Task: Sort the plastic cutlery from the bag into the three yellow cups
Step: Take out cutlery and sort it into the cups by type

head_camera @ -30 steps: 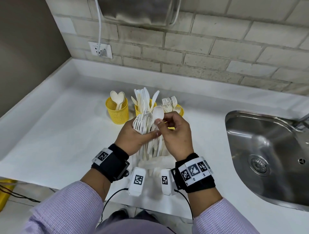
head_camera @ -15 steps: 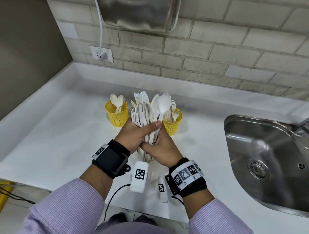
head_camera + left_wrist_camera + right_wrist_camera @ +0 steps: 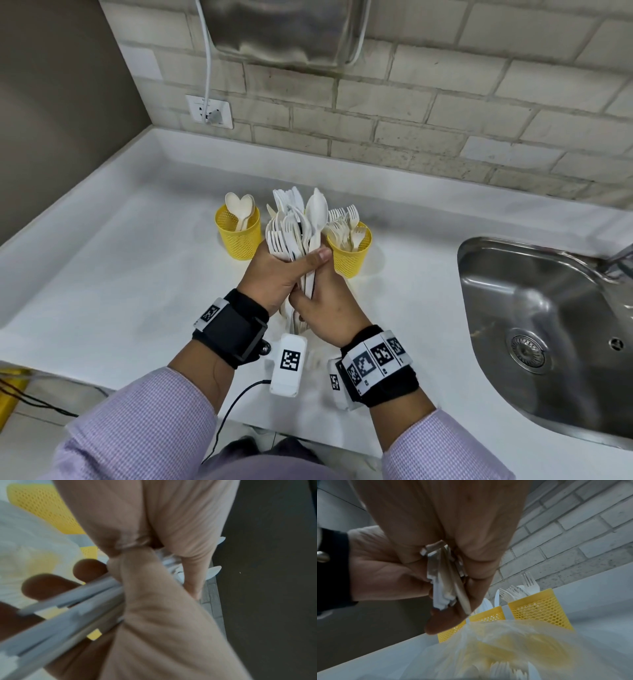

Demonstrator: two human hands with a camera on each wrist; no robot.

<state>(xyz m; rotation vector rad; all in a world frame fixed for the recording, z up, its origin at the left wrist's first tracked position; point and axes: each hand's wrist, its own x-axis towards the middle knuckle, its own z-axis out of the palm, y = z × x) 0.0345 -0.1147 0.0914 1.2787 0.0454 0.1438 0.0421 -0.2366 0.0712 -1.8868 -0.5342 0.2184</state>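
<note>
Head view puts the white counter (image 3: 102,274) across most of your sight, with the steel sink (image 3: 548,325) sunk into it at three o'clock and a wall socket (image 3: 209,111) on the brick wall at eleven o'clock. At twelve o'clock from your hands stand the yellow cups: the left cup (image 3: 238,233) holds spoons, the right cup (image 3: 350,255) holds forks, and the middle cup (image 3: 486,615), hidden behind your bundle from the head, shows knives in the right wrist view. Below your wrists lies the clear bag (image 3: 513,649), more cutlery blurred inside it. Your left hand (image 3: 281,277) is wrapped tight around the upright bundle of cutlery (image 3: 287,229), thumb across its front. Your right hand (image 3: 329,308) sits just under it at five o'clock, fingers curled and pinching the handle of one spoon (image 3: 315,209) whose bowl rises above the bundle.
</note>
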